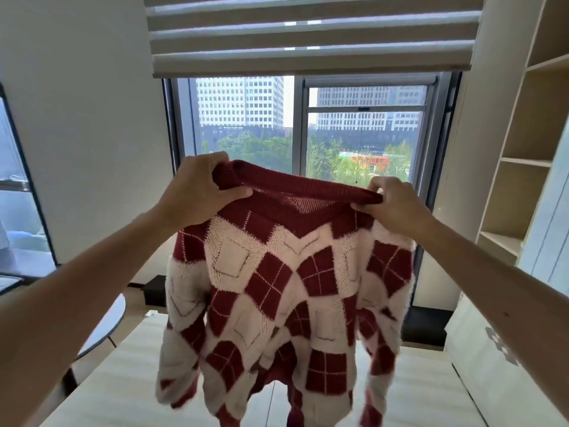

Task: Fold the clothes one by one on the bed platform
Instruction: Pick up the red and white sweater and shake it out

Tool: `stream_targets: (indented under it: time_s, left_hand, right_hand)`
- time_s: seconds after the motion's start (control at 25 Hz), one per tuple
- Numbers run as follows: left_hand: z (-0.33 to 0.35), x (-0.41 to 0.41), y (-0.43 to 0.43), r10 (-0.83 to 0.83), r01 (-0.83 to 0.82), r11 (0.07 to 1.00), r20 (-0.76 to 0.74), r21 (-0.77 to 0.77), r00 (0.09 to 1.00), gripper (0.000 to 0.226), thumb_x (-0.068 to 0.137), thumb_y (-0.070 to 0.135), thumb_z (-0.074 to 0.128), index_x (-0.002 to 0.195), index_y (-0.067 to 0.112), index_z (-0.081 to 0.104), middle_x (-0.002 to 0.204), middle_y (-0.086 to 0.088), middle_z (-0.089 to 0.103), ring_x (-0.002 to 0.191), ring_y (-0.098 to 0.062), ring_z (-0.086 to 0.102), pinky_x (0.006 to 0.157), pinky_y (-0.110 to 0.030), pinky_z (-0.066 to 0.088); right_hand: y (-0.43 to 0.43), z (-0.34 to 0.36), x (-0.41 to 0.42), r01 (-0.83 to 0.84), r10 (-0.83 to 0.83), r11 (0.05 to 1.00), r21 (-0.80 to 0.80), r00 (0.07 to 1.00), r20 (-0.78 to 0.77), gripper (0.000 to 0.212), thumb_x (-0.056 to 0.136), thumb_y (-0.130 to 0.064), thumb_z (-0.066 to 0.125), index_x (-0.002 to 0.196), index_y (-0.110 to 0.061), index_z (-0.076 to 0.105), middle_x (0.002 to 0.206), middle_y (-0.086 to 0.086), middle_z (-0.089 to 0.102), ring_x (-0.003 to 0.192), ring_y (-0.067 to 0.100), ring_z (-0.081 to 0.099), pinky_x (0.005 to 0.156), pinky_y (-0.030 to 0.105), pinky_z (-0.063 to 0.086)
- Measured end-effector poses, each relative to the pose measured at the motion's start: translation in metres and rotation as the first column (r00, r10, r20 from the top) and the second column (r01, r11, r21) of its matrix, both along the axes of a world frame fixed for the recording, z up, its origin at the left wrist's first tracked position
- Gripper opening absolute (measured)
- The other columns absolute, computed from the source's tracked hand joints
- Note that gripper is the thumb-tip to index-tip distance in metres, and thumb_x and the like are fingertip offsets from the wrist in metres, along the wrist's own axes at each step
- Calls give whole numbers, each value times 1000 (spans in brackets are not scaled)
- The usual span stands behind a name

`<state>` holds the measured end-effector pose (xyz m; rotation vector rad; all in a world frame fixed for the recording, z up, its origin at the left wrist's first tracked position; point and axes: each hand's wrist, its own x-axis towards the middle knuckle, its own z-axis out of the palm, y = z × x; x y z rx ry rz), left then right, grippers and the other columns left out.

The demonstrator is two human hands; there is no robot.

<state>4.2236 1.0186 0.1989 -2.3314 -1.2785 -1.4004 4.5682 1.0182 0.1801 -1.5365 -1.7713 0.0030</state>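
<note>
Both forearms reach forward and up — left hand (197, 183) and right hand (395, 203) each pinch the collar of a sweater (286, 291), red-and-white argyle, hanging in the air above the bed (129, 380).

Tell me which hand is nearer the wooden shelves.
Right. The right hand pinches the sweater's collar left of the shelves; the left hand grips the collar's other end, farther away toward the left wall.

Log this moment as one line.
sweater: hangs unfolded over bed platform | left hand: grips collar | right hand: grips collar
</note>
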Motion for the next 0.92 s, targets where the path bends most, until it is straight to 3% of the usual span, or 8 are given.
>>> stream_targets:
  time_s: [0.16,0.24,0.36,0.48,0.6,0.72,0.8,0.92]
  left_hand:
    - [-3,-38,8,-42,17,996,-318,-84,947,36,71,40,88,89,18,66,71,4,68,63,-11,67,60,-31,57]
    - [-15,-52,22,-12,-34,996,-487,-85,873,27,78,36,84,88,17,68,68,5,67,61,-10,65,62,-38,57]
    - [-52,-59,45,32,-51,997,-304,-55,952,14,88,16,74,82,10,63,72,-4,63,67,-26,64,63,-39,50]
    - [-109,-52,48,116,-118,987,-29,-110,993,8,90,5,66,92,11,61,84,-7,66,74,-26,62,62,-34,46]
    - [-160,-50,23,142,-145,989,-84,-34,986,21,86,-2,62,102,12,58,94,-10,69,73,-27,61,64,-44,54]
    - [-198,-63,-23,67,-55,997,-233,59,970,24,83,2,56,105,12,55,98,-11,66,67,-34,63,56,-44,54]
    - [-220,-69,-51,5,1,1000,-280,22,960,23,85,15,49,106,11,56,95,-12,65,64,-37,64,51,-45,53]
    - [-237,-74,-71,-27,11,998,-292,-55,956,29,87,21,44,102,6,62,88,-12,62,56,-35,60,46,-46,51]
  right_hand:
    - [-11,-4,11,-138,169,946,-292,982,82,28,76,-37,85,82,-12,75,55,-7,65,43,2,54,45,17,39]
    - [-9,-9,14,-137,168,947,-292,982,83,22,82,-30,82,88,-9,76,59,-4,67,39,0,52,42,13,37]
    - [-7,-37,7,-124,128,990,-68,990,56,14,93,-25,71,95,-12,73,69,-3,67,48,-3,58,48,11,40]
    - [-9,-84,-3,-95,95,995,-16,995,31,17,97,-29,65,103,-15,69,74,-1,68,62,10,64,57,25,46]
    - [-27,-122,4,-110,114,991,-78,992,53,25,96,-37,63,100,-13,69,70,0,67,57,11,61,53,24,45]
    - [-70,-155,11,-158,167,981,-117,983,71,32,94,-46,59,100,-16,69,75,-1,70,65,12,66,63,29,53]
    - [-99,-172,9,-181,192,973,-141,979,67,36,92,-51,58,95,-16,68,71,-5,69,66,8,65,64,20,52]
    - [-123,-183,-4,-217,224,959,-181,974,19,13,91,-42,56,85,-31,59,64,-17,63,68,-3,62,58,3,41]
